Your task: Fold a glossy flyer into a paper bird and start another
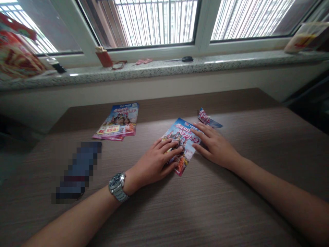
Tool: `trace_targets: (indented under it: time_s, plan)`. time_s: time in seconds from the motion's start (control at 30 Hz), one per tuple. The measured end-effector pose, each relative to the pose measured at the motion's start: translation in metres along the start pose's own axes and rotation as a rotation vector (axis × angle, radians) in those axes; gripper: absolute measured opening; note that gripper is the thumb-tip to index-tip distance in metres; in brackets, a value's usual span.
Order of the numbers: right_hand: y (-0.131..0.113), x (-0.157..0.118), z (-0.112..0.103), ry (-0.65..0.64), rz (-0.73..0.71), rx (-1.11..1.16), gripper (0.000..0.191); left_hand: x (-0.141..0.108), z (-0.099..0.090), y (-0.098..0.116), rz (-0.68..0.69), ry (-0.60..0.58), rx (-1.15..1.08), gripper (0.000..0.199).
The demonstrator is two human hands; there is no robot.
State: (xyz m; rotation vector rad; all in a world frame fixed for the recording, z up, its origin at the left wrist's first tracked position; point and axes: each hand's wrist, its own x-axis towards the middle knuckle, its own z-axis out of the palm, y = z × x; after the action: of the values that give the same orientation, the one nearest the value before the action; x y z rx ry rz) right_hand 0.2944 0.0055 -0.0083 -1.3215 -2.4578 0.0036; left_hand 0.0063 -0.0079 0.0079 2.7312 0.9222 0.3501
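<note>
A colourful printed flyer (183, 132) lies at a slant on the brown wooden table (205, 206). My left hand (156, 159), with a metal watch (118, 187) on its wrist, rests on the flyer's lower left part, fingers stretched out and hiding some of the print. At the flyer's right edge lies my right hand (216, 144), its fingers spread and the tips touching the paper. Just beyond the right hand sits a small folded paper piece (205, 117) with similar print.
A stack of matching flyers (120, 120) lies at the back left, with a blurred-out dark object (78, 171) nearer me. Along the granite windowsill (218, 63) are scissors (186, 59), pink bits (144, 61), a red box (104, 57) and a red food packet (17, 55).
</note>
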Motion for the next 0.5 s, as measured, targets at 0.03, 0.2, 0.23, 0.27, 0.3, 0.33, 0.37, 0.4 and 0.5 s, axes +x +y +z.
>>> trace_targets:
  time_s: [0.03, 0.2, 0.23, 0.27, 0.3, 0.33, 0.37, 0.4, 0.5]
  plan:
    - [-0.003, 0.000, 0.002, -0.024, -0.001, 0.015, 0.059, 0.000, -0.001, 0.001, -0.003, -0.002, 0.001, 0.050]
    - [-0.007, -0.002, 0.011, -0.115, -0.019, 0.024, 0.059, 0.000, -0.004, 0.003, 0.005, -0.007, 0.009, 0.051]
    - [-0.007, -0.003, 0.011, -0.126, -0.021, 0.017, 0.059, 0.000, -0.005, 0.003, 0.007, -0.009, 0.010, 0.052]
    - [-0.007, -0.003, 0.011, -0.132, -0.021, 0.008, 0.058, 0.000, -0.005, 0.002, 0.007, -0.011, 0.011, 0.052]
    - [-0.007, -0.003, 0.010, -0.130, -0.018, -0.004, 0.058, 0.000, -0.005, 0.002, 0.003, -0.013, 0.016, 0.052]
    - [-0.007, -0.003, 0.008, -0.128, -0.018, -0.016, 0.058, 0.000, -0.005, 0.001, -0.002, -0.014, 0.023, 0.051]
    - [-0.007, -0.003, 0.007, -0.119, -0.020, -0.030, 0.058, 0.000, -0.005, 0.000, -0.013, -0.014, 0.035, 0.050]
    - [-0.008, -0.003, 0.005, -0.116, -0.028, -0.040, 0.057, 0.000, -0.004, -0.001, -0.029, -0.013, 0.048, 0.049]
    - [-0.013, -0.004, 0.000, -0.089, -0.061, -0.075, 0.053, 0.001, -0.002, -0.004, -0.103, 0.005, 0.084, 0.048]
